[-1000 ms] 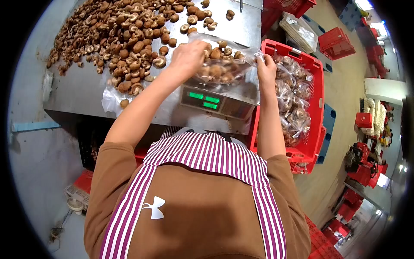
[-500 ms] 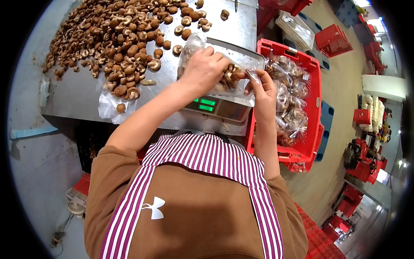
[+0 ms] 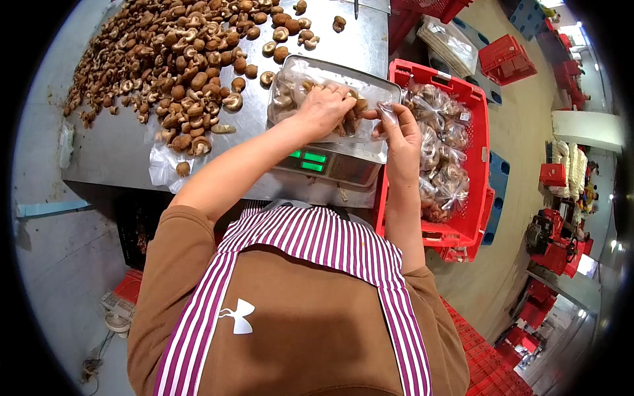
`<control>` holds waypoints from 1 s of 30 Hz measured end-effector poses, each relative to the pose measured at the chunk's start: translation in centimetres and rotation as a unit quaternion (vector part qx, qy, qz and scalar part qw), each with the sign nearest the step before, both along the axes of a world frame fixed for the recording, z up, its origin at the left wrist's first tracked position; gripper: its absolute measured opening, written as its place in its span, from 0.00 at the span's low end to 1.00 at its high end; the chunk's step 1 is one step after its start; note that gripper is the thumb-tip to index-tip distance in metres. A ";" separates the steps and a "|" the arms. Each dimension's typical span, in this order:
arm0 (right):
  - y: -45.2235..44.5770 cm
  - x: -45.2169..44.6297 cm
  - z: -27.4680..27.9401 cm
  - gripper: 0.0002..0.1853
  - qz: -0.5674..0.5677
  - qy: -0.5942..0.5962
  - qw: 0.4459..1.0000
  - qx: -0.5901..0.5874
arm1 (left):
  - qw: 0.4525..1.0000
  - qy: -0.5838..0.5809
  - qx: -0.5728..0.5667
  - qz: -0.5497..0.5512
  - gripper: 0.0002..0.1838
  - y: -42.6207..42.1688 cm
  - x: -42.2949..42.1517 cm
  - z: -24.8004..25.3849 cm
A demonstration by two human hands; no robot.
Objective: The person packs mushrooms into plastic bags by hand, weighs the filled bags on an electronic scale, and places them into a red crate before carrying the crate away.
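A clear plastic bag of mushrooms (image 3: 285, 99) lies on the metal pan of a scale (image 3: 333, 166) with green lit digits. Over the bag's middle is my left hand (image 3: 325, 111), fingers bent down onto the mushrooms and plastic; its fingertips are partly hidden. My right hand (image 3: 400, 132) pinches the bag's gathered edge at the pan's right side. A large heap of loose mushrooms (image 3: 165, 59) covers the steel table to the left of the scale.
Right of the scale, a red crate (image 3: 481, 165) holds several filled bags (image 3: 449, 155). A thin plastic bag (image 3: 165, 165) with one mushroom lies at the steel table's (image 3: 99, 158) front edge. Another red crate (image 3: 507, 61) stands on the floor beyond.
My left hand has moved from the bag's left side to over its middle. My right hand has shifted slightly down, still pinching plastic. The bag now lies flatter across the pan.
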State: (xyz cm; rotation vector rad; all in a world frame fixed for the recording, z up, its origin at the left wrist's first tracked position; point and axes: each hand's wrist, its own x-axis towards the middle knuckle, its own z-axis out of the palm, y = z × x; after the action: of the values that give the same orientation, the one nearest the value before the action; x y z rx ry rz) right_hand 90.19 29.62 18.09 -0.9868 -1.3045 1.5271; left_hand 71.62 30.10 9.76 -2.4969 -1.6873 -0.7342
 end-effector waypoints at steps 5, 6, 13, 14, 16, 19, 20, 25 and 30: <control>0.5 1.3 -1.2 0.10 0.015 0.000 1.000 -0.023 | 0.995 -0.094 -0.027 -0.026 0.12 -2.0 -1.8 1.4; 0.6 1.5 -1.4 0.10 0.024 -0.011 0.999 -0.024 | 0.988 -0.137 -0.072 -0.017 0.12 -2.4 -1.9 2.3; 1.2 2.6 -1.4 0.19 0.054 -0.027 0.998 -0.031 | 0.890 -0.443 -0.070 0.083 0.08 -5.3 -6.8 8.7; 1.3 2.7 -1.2 0.21 0.054 -0.021 0.998 -0.036 | 0.873 -0.465 -0.055 0.132 0.11 -5.4 -8.6 9.4; 1.1 2.4 -0.3 0.26 0.044 -0.037 0.998 -0.032 | 0.866 -0.458 -0.018 0.198 0.21 -4.8 -12.7 9.7; 1.0 2.0 0.0 0.30 0.040 -0.125 0.991 0.002 | 0.897 -0.336 0.001 0.286 0.48 -4.6 -16.4 9.0; 0.8 2.0 0.7 0.32 0.040 -0.173 0.984 -0.016 | 0.886 -0.357 -0.015 0.295 0.48 -5.0 -16.3 8.4; 1.1 1.5 -1.2 0.28 0.040 -0.153 0.987 -0.004 | 0.889 -0.345 -0.106 0.283 0.47 -7.2 -10.3 8.5; 3.2 -0.7 -1.0 0.24 0.001 -0.163 0.987 -0.013 | 0.923 -0.179 -0.125 0.317 0.33 -5.4 -7.7 4.8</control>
State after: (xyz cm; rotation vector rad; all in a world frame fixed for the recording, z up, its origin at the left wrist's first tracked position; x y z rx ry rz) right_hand 89.47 32.77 17.12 -1.2921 -1.5140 1.4272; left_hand 63.95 24.65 14.61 -1.7884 -2.6631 -0.9708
